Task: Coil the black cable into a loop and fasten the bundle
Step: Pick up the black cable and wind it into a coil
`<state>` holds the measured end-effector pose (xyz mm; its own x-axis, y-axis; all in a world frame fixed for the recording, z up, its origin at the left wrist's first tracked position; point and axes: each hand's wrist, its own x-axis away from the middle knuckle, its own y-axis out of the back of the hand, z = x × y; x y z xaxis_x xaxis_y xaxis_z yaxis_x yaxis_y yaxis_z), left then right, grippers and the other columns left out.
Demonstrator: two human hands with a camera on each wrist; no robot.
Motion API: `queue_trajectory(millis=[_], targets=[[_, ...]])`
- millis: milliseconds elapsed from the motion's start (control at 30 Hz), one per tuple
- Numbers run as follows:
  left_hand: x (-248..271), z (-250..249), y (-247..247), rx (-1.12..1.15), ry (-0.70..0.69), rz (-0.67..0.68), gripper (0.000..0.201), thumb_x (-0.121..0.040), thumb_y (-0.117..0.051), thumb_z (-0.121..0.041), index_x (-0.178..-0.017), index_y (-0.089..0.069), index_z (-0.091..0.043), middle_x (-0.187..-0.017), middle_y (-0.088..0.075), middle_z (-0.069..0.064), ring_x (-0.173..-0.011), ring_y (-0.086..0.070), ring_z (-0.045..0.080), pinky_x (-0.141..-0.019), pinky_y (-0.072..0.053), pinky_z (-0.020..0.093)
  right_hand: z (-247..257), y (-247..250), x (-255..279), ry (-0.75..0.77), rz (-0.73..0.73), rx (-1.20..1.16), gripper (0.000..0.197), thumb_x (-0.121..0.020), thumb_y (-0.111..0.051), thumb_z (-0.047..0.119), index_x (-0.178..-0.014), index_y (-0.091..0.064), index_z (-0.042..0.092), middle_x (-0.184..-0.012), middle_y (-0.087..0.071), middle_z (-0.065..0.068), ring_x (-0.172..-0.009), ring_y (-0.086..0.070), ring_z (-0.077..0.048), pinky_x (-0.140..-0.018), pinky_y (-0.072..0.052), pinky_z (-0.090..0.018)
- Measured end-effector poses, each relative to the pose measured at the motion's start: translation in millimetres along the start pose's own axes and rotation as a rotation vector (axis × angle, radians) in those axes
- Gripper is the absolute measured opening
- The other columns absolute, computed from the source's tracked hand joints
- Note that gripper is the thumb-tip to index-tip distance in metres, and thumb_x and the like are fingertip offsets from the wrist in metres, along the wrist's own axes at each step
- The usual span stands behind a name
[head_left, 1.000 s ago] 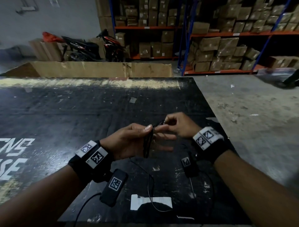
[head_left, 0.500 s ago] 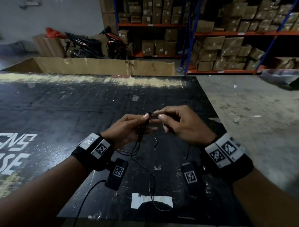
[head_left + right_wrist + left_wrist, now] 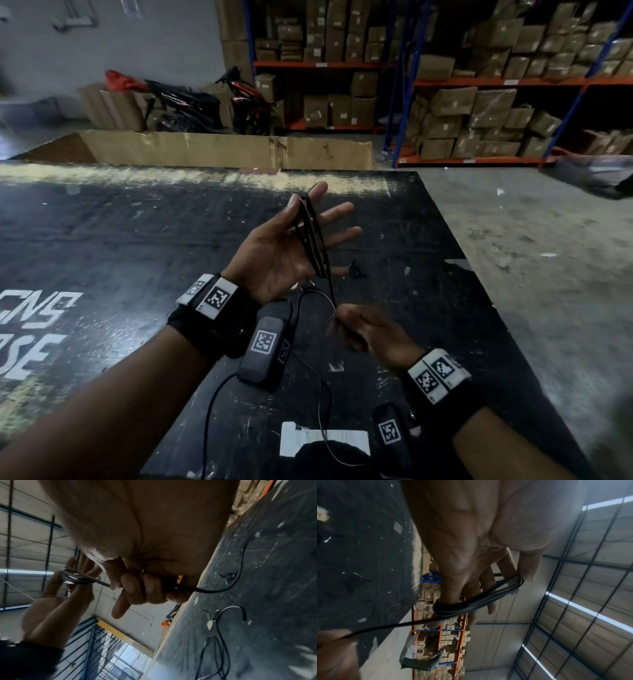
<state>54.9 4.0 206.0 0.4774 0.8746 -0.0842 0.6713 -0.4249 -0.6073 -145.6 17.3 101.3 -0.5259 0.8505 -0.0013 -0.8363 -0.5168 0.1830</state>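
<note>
— Grip first: what has hold of the black cable (image 3: 313,236)?

— Both hands. The left hand (image 3: 284,246), at the centre of the head view, is spread palm-up with straight fingers, and the wound turns are stretched between the thumb and the little finger; the left wrist view shows several strands looped round those two digits. The right hand (image 3: 371,334), lower and right of centre, is closed in a fist round the free run of cable, which leaves the coil taut and goes into its curled fingers (image 3: 137,586).

— And beyond the fist?

— The remaining cable trails out of the fist and lies in loose curves on the black table (image 3: 137,246), toward the bottom of the frame. A small dark piece (image 3: 354,272) lies on the table just right of the left hand; I cannot tell what it is.

— What could go wrong?

— As I judge it, the turns stay on only because the fingers are spread. Relax them, or pull too hard with the right hand, and the loops may slip off the little finger and spring open. The slack could also snag on the wrist gear's own thin wires nearby.
</note>
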Motion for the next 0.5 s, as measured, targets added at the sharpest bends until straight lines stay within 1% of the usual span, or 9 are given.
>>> queue_trajectory(millis=[33,100,133,200,267,300,367,433,500], targets=[[1,-2,0,0.015,0.002,0.03,0.043,-0.1,-0.043,-0.044,-0.138,-0.059,-0.032,-0.158,-0.049,0.013,-0.144,-0.047,0.041,-0.109,-0.029,0.079,-3,4,-2,-0.01,0.004,0.031,0.044,-0.107,-0.043,0.026,-0.083,-0.069,-0.002,-0.058,-0.044,-0.013,-0.044,-0.038,-0.005,-0.048,-0.031,-0.016],[5,-4,-1,0.047,0.022,0.115,0.042,-0.1,-0.044,-0.042,-0.137,-0.059,-0.03,-0.159,-0.047,0.015,-0.146,-0.043,0.045,-0.107,-0.031,0.078,-5,13,-4,-0.041,-0.006,0.078,0.041,-0.106,-0.046,0.023,-0.079,-0.067,0.001,-0.049,-0.05,0.01,-0.044,-0.038,0.0,-0.049,-0.031,-0.016],[7,-4,-2,0.066,0.044,0.167,0.042,-0.1,-0.046,-0.041,-0.138,-0.059,-0.029,-0.158,-0.047,0.015,-0.147,-0.039,0.047,-0.109,-0.029,0.078,-5,18,-6,-0.049,-0.005,0.104,0.04,-0.105,-0.048,0.023,-0.077,-0.066,0.003,-0.045,-0.049,0.015,-0.043,-0.038,0.002,-0.049,-0.031,-0.015],[12,-3,-5,0.086,0.113,0.272,0.042,-0.101,-0.047,-0.039,-0.14,-0.057,-0.026,-0.154,-0.051,0.017,-0.149,-0.032,0.05,-0.113,-0.017,0.08,-4,30,-13,-0.041,-0.016,0.194,0.04,-0.101,-0.055,0.034,-0.074,-0.067,0.007,-0.043,-0.049,0.016,-0.043,-0.038,0.002,-0.05,-0.03,-0.015],[16,3,-9,0.048,0.207,0.343,0.042,-0.101,-0.052,-0.035,-0.14,-0.058,-0.021,-0.154,-0.05,0.02,-0.146,-0.036,0.05,-0.115,-0.012,0.078,1,46,-23,-0.012,-0.065,0.264,0.038,-0.091,-0.067,0.045,-0.067,-0.065,0.015,-0.05,-0.053,0.013,-0.051,-0.043,-0.001,-0.054,-0.035,-0.021],[19,8,-10,-0.005,0.248,0.349,0.043,-0.1,-0.056,-0.034,-0.14,-0.058,-0.018,-0.156,-0.048,0.021,-0.144,-0.04,0.052,-0.115,-0.016,0.076,8,53,-29,-0.009,-0.094,0.272,0.034,-0.086,-0.069,0.043,-0.067,-0.064,0.015,-0.058,-0.059,0.006,-0.058,-0.049,-0.006,-0.056,-0.039,-0.027],[23,18,-11,-0.138,0.287,0.29,0.045,-0.1,-0.057,-0.029,-0.137,-0.059,-0.005,-0.156,-0.045,0.025,-0.139,-0.045,0.055,-0.11,-0.036,0.068,31,63,-38,-0.005,-0.138,0.315,0.032,-0.087,-0.074,0.037,-0.069,-0.065,0.012,-0.067,-0.065,-0.012,-0.066,-0.055,-0.014,-0.06,-0.046,-0.037],[25,27,-11,-0.251,0.306,0.162,0.048,-0.102,-0.047,-0.023,-0.133,-0.054,0.013,-0.154,-0.051,0.021,-0.134,-0.055,0.048,-0.098,-0.053,0.055,68,68,-38,0.015,-0.147,0.354,0.033,-0.09,-0.074,0.029,-0.063,-0.064,0.013,-0.052,-0.059,0.001,-0.05,-0.05,-0.005,-0.05,-0.043,-0.024],[23,32,-7,-0.353,0.328,0.057,0.053,-0.103,-0.044,-0.022,-0.135,-0.049,0.02,-0.149,-0.058,0.014,-0.127,-0.065,0.038,-0.09,-0.058,0.044,104,69,-35,0.057,-0.171,0.386,0.034,-0.09,-0.074,0.03,-0.063,-0.065,0.011,-0.038,-0.049,0.008,-0.035,-0.04,0.0,-0.041,-0.034,-0.015]])
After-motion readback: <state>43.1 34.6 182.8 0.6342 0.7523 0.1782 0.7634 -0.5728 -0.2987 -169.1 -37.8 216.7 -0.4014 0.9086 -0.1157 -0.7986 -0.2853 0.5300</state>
